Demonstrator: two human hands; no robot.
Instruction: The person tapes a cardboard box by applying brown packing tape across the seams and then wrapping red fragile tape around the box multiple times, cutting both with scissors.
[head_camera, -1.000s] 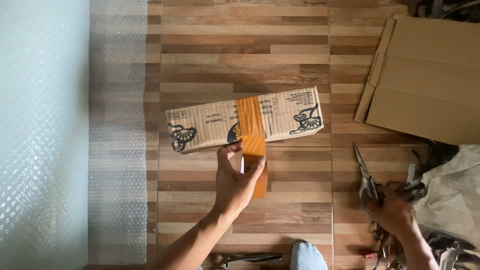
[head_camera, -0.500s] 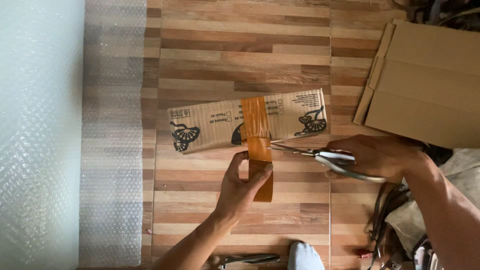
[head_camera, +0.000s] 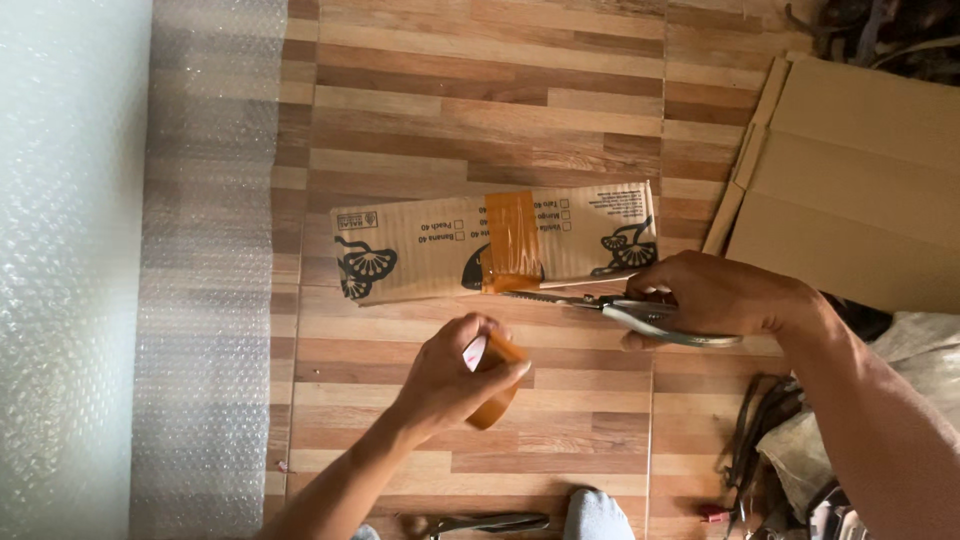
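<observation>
A flat cardboard parcel (head_camera: 420, 245) with black printed drawings lies on the wooden floor, a strip of brown tape (head_camera: 512, 238) across its middle. My left hand (head_camera: 450, 375) holds a roll of brown tape (head_camera: 495, 395) just below the parcel, free of the strip. My right hand (head_camera: 715, 295) grips metal scissors (head_camera: 600, 303), their blades pointing left along the parcel's lower edge at the tape's end.
A sheet of bubble wrap (head_camera: 130, 270) covers the floor on the left. Flattened cardboard boxes (head_camera: 850, 190) lie at the upper right. A second pair of scissors (head_camera: 490, 522) lies at the bottom edge, and tangled cords and cloth (head_camera: 790, 450) sit at the lower right.
My right hand brought the scissors from the right to the parcel's lower edge. The tape between roll and parcel is now severed, and my left hand has drawn the roll downward.
</observation>
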